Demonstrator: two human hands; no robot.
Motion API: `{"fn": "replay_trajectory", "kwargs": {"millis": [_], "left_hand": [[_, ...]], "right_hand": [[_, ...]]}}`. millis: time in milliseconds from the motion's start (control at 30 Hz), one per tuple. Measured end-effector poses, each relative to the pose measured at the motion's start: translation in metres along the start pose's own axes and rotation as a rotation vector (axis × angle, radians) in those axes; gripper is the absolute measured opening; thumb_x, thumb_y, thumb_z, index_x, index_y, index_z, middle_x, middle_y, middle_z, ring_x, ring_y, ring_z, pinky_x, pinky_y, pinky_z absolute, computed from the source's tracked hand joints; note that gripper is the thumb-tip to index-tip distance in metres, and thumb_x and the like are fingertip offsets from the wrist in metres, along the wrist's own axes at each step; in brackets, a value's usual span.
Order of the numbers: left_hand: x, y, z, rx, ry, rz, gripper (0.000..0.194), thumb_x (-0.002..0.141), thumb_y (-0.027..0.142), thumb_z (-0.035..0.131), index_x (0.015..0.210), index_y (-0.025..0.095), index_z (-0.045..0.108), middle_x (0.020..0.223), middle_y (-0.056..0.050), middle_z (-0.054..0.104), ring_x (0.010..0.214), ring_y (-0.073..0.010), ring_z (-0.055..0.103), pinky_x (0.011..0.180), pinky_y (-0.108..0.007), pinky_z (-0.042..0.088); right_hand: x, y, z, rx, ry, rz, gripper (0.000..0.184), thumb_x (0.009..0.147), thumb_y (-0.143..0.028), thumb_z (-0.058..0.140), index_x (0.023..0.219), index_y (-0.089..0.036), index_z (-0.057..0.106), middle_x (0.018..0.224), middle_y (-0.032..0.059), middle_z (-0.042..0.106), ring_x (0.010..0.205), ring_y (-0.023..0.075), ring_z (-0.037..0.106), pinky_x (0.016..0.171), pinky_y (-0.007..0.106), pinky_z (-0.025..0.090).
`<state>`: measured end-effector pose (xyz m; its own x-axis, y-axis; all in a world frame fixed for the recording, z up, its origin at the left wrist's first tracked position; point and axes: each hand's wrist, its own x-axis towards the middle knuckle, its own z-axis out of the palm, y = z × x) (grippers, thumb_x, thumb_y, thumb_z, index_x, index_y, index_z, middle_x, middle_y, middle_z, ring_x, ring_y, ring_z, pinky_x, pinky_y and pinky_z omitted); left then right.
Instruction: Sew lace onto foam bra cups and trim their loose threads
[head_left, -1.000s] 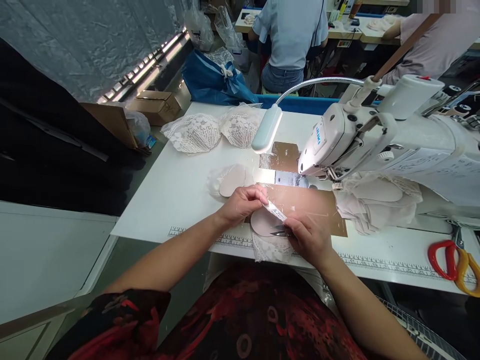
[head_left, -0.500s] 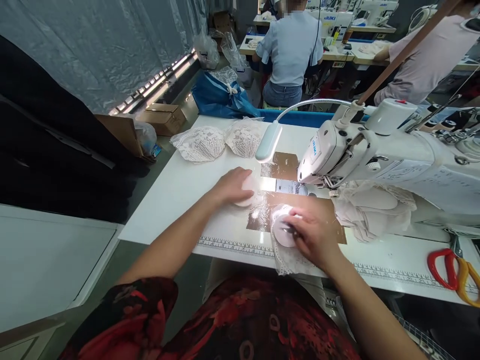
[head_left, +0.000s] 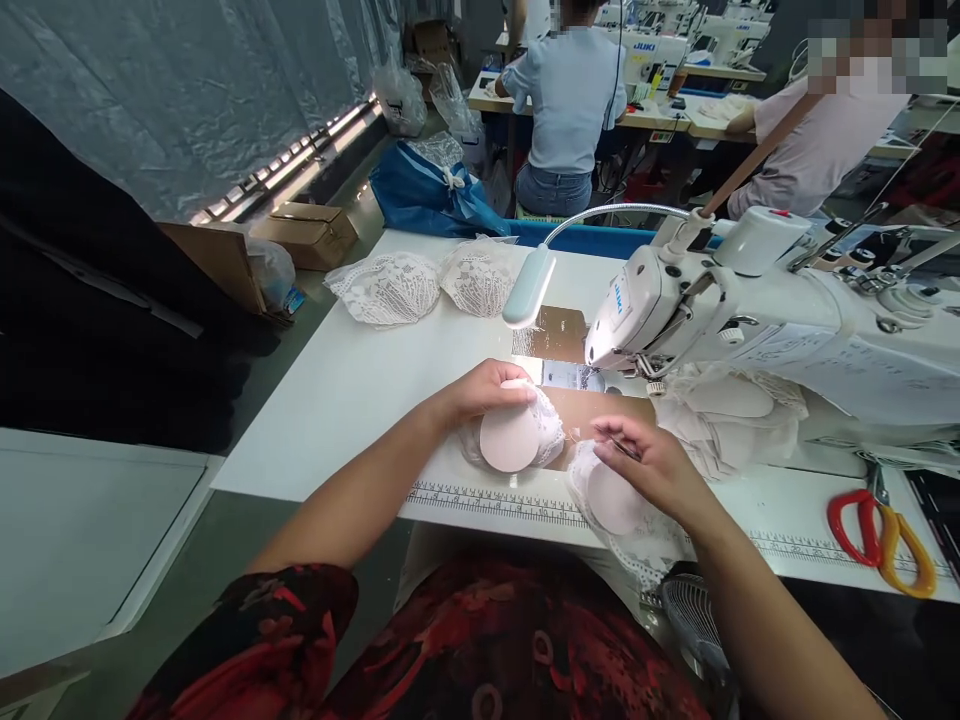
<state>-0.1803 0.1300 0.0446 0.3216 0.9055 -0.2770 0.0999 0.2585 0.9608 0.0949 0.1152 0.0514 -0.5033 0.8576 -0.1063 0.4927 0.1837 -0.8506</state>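
Observation:
My left hand (head_left: 501, 388) pinches the upper edge of a lace bra cup (head_left: 510, 440), whose smooth pale pad faces up. My right hand (head_left: 646, 462) is curled around a small dark metal tool (head_left: 627, 449), mostly covered by the fingers, so its kind is unclear. Under and beside that hand lies a second lace bra cup (head_left: 613, 500), its lace hanging over the table's front edge. The white sewing machine (head_left: 637, 305) stands just beyond my hands, its needle area lit by a lamp (head_left: 530, 287).
Two lace cups (head_left: 386, 288) lie at the table's back left. More lace pieces (head_left: 731, 415) are heaped under the machine arm. Scissors (head_left: 879, 530) with red and yellow handles rest at the right. A printed ruler (head_left: 499, 502) follows the front edge. Co-workers sit at machines beyond.
My left hand has lifted a cup's edge and brought it nearer me, pad showing. My right hand has shifted right with the other cup, which now hangs further over the edge.

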Motion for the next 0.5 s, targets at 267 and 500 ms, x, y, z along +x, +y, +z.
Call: {"fn": "replay_trajectory", "kwargs": {"millis": [267, 500], "left_hand": [[-0.001, -0.008, 0.002, 0.198, 0.007, 0.168, 0.028, 0.079, 0.038, 0.067, 0.093, 0.014, 0.065, 0.09, -0.006, 0.066, 0.081, -0.0183, 0.061, 0.07, -0.027, 0.048], [0.007, -0.003, 0.014, 0.635, -0.056, 0.545, 0.048, 0.075, 0.045, 0.073, 0.113, 0.017, 0.063, 0.112, -0.01, 0.065, 0.104, -0.0249, 0.058, 0.093, -0.037, 0.044]], "right_hand": [[0.04, -0.01, 0.034, 0.158, -0.067, 0.026, 0.029, 0.082, -0.043, 0.062, 0.069, -0.018, 0.058, 0.061, -0.0032, 0.048, 0.057, 0.0125, 0.044, 0.053, 0.026, 0.036], [0.036, -0.008, 0.033, 0.283, -0.066, -0.009, 0.026, 0.084, -0.043, 0.061, 0.085, -0.017, 0.064, 0.074, 0.0002, 0.058, 0.068, 0.0143, 0.05, 0.063, 0.027, 0.041]]}}
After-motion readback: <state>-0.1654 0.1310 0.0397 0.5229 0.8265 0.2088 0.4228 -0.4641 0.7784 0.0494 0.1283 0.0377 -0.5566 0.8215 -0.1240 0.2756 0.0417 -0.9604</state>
